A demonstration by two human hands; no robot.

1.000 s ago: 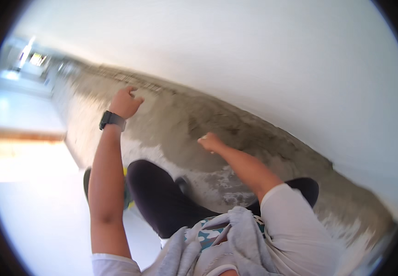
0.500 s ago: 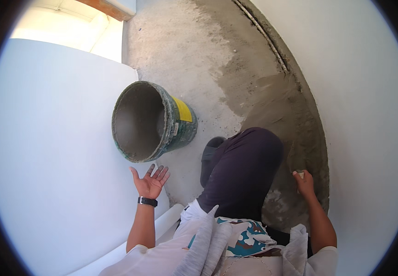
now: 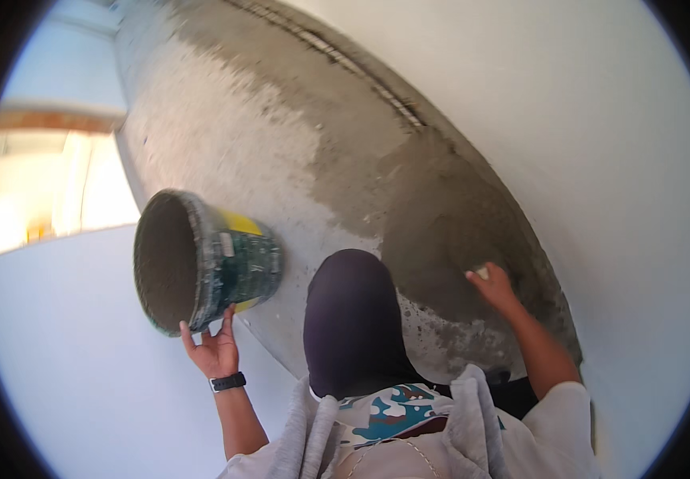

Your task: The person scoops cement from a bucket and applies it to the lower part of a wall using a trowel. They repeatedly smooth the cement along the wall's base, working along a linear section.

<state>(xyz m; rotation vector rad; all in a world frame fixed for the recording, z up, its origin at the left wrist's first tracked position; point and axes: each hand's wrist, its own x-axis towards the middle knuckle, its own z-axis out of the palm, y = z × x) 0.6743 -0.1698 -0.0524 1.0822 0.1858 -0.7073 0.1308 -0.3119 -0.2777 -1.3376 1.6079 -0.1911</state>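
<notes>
My left hand [image 3: 215, 351], with a black watch on its wrist, grips the near lower rim of a green bucket [image 3: 245, 259]. Its thumb lies at the mouth's edge and its fingers on the outer wall. The bucket is smeared with grey mortar and has a yellow label; its mouth faces left. To the right, my right hand [image 3: 498, 289] is closed around a pale handle [image 3: 483, 272] low over wet grey mortar [image 3: 440, 231]. The rest of that tool cannot be made out.
A white wall [image 3: 600, 160] curves along the right, with a narrow channel holding a pipe [image 3: 337, 56] at its foot. A low white wall [image 3: 65, 319] stands at left, below a bright opening [image 3: 57, 184]. Dry, pale concrete floor [image 3: 209, 120] stretches ahead. My bent knee [image 3: 353, 319] is between my hands.
My left hand, open and apart from the bucket before, now has hold of its rim. In the view, the bucket has shifted left and down, and my right hand left and up; the whole view has turned.
</notes>
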